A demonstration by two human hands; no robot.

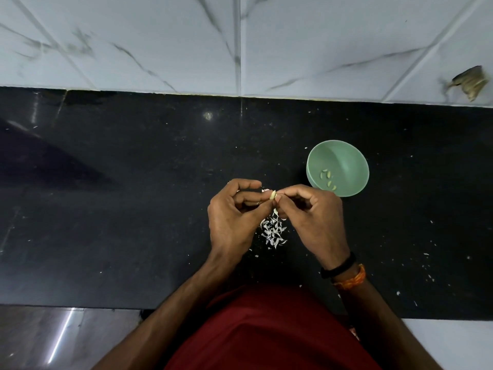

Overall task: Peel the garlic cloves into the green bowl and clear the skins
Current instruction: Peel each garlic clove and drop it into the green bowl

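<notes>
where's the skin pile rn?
Head view: the skin pile lies on the black counter, centre frame, below and between the left hand and right hand, left of the green bowl.

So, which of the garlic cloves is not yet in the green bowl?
The garlic clove pinched between the left hand and right hand, above the skins. The other cloves lie inside the green bowl.
</notes>
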